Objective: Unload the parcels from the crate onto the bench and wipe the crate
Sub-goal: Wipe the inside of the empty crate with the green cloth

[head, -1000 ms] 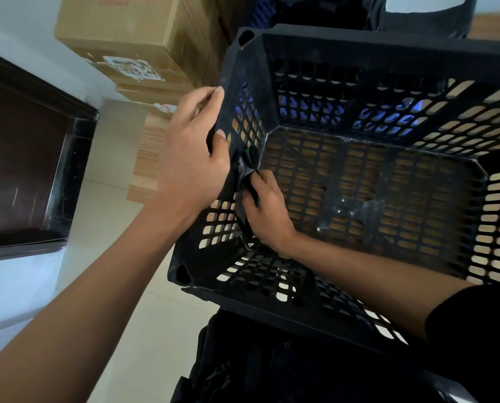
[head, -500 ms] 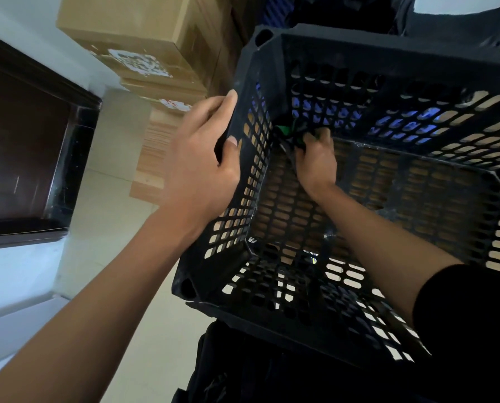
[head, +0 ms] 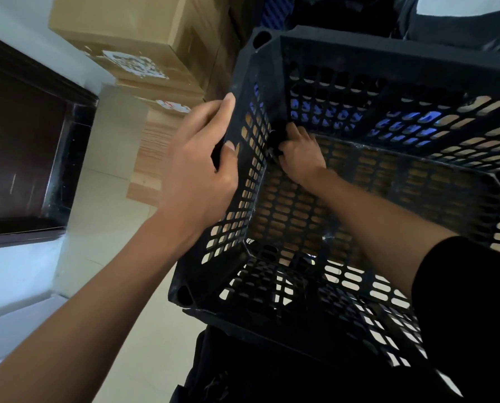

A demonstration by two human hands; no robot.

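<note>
1. Head view: your left hand [head: 198, 167] grips the left wall of the black slotted plastic crate [head: 388, 71], thumb inside.
2. Your right hand [head: 299, 154] curls round a dark cloth [head: 275, 142] in the far-left inner corner.
3. The crate's opening faces you; cardboard boxes [head: 144, 36] stand just beyond its left rim.

Cardboard boxes [head: 132, 33] sitting stacked at top left, upper one w/ a torn white label [head: 135, 64] on its side, lower one showing a red-and-white sticker [head: 171, 105]. Under them a light wooden pallet or board stack [head: 153, 158] resting on the pale tiled floor [head: 109, 205]. Dark brown door [head: 19, 146] w/ black frame running along the left edge, white wall [head: 13, 274] below it. Dark fabric [head: 243, 373] lying at bottom centre; can't tell what it is.
</note>
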